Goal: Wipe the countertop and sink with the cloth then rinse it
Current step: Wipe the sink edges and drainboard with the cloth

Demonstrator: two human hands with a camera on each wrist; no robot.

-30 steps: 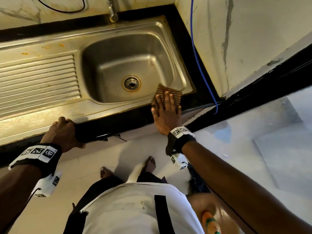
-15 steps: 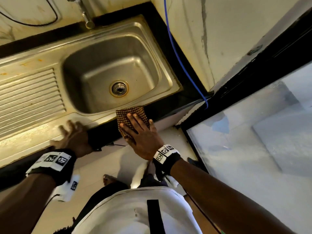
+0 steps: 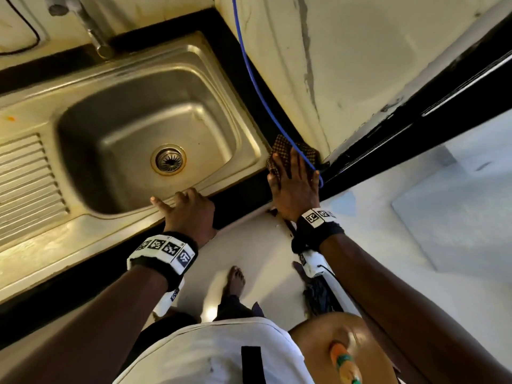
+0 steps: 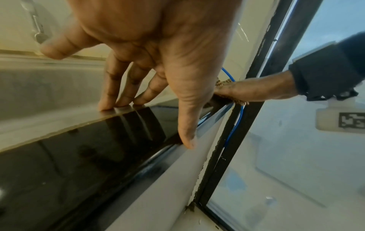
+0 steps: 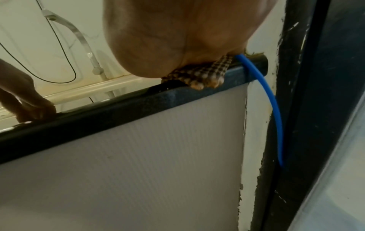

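Observation:
A brown checked cloth [image 3: 280, 145] lies on the black countertop [image 3: 241, 191] at its right end, between the steel sink [image 3: 250, 151] and the wall. My right hand [image 3: 293, 184] presses flat on the cloth with straight fingers. The right wrist view shows the cloth [image 5: 199, 75] squeezed under the palm at the counter's front edge [image 5: 98, 115]. My left hand [image 3: 188, 209] rests at the front of the sink, holding nothing. In the left wrist view its fingertips [image 4: 118, 104] touch the steel rim and the thumb hangs over the black edge [image 4: 79, 156].
A blue tube [image 3: 260, 87] runs down the wall, crosses over my right hand and drops past the counter's end [image 5: 264, 87]. The tap [image 3: 94, 34] stands behind the basin, and a ribbed drainboard [image 3: 25, 184] lies to the left. A black door frame [image 3: 415, 120] borders the right.
My right hand swept the cloth left along the front edge, then back right to the counter's end by the wall. My left hand slid right along the front edge.

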